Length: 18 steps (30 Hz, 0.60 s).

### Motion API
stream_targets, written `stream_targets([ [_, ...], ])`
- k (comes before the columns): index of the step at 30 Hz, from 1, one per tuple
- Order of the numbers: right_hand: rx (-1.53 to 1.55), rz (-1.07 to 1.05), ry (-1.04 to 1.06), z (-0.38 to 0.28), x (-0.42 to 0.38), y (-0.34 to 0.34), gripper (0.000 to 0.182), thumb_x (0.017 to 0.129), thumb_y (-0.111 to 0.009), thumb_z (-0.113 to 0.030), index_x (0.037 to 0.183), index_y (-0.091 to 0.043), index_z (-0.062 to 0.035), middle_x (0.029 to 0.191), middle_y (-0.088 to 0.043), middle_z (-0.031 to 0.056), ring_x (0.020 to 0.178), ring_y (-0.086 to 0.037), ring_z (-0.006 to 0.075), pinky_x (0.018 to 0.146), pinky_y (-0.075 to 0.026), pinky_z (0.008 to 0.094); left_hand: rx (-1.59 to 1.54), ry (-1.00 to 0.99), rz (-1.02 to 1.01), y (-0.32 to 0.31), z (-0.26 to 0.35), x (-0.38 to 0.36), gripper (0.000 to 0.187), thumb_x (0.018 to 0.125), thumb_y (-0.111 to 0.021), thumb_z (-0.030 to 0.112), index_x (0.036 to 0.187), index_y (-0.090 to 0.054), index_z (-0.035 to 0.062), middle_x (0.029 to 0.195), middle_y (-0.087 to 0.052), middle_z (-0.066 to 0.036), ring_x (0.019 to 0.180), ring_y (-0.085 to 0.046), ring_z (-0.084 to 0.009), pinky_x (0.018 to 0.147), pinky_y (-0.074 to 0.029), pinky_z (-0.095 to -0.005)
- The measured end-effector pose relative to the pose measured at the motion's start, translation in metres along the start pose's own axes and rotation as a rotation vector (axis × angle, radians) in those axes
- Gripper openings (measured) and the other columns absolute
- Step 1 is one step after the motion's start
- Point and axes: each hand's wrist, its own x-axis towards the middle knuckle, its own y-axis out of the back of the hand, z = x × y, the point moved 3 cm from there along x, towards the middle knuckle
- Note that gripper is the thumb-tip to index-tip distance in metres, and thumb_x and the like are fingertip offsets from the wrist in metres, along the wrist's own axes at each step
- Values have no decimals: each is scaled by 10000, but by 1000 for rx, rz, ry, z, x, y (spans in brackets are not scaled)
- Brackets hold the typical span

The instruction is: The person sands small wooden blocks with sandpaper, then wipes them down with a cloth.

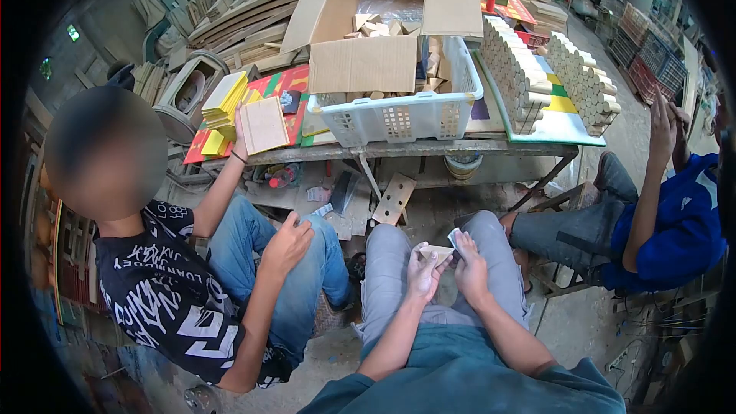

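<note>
Above my lap, my left hand is closed around a small pale wooden block with a slanted edge. Close beside it, my right hand pinches a small folded piece of sandpaper, right at the block's right end. Both hands are between my knees, in front of the table. A white plastic crate on the table holds many loose wooden blocks. An open cardboard box with more wood pieces rests on the crate.
A person at left holds a square wooden board by stacked yellow boards. Another person sits at right, hands raised. Stacked wooden cylinders stand on the table's right end. A board with holes leans below.
</note>
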Motion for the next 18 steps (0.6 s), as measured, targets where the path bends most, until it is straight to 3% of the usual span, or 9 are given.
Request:
stream_targets([
  [3,22,-50,139,-26,-10,2,584,719,-474,170,1270,-539,-14,1302,-529,202,1261,-463,363,1081,-333,440,60,-9,101,13,-5,3,346,912,-588,59,1191,-391,109,1112,-544,-104,1050,-579,-257,926,-498,-425],
  [9,-35,36,1,8,-1,1,604,703,-458,171,1276,-527,-9,1322,-511,199,1257,-461,375,1085,-335,427,-16,21,-122,3,-1,2,337,923,-564,55,1205,-386,105,1147,-523,-121,1059,-581,-299,929,-512,-438],
  [13,-2,81,30,-1,-5,10,605,685,-429,196,1247,-547,4,1287,-532,211,1242,-479,371,1073,-359,415,53,-89,75,10,-3,1,304,923,-561,50,1165,-384,98,1130,-518,-120,1076,-561,-290,938,-501,-474],
  [18,135,20,88,-5,-12,-3,603,692,-448,193,1254,-545,-1,1259,-554,213,1247,-481,354,1074,-364,414,74,-31,88,23,-10,5,366,888,-600,13,1176,-385,83,1103,-531,-136,1037,-582,-303,879,-529,-454],
])
